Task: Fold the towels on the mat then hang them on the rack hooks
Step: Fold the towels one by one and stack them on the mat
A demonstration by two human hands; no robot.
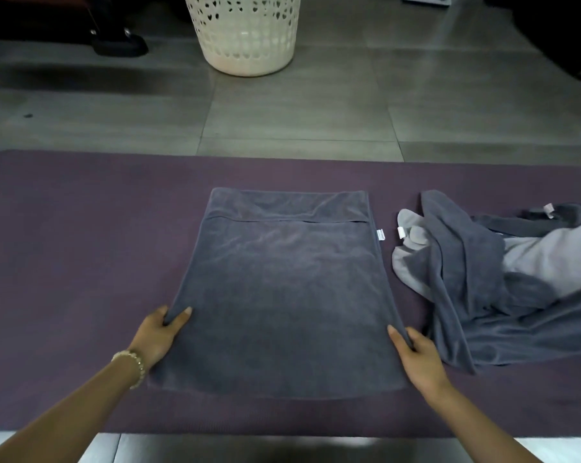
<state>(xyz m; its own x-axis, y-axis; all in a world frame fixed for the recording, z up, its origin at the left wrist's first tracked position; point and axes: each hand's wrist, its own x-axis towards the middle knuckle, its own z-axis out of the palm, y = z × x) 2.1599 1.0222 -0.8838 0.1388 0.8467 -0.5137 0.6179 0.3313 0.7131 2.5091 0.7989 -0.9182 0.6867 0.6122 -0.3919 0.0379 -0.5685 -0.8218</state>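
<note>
A dark grey towel (282, 289) lies flat on the purple mat (82, 228), folded over once so that its upper layer stops short of the far edge. My left hand (158, 332) pinches the towel's left edge between thumb and fingers. On the opposite side, my right hand (416, 355) pinches the right edge. A crumpled heap of dark and light grey towels (503, 279) sits on the mat just right of the flat towel. No rack or hooks are in view.
A white perforated laundry basket (247, 31) stands on the grey tiled floor (299, 118) beyond the mat. A dark furniture foot (118, 45) is at the far left. Bare mat stretches to the left of the towel.
</note>
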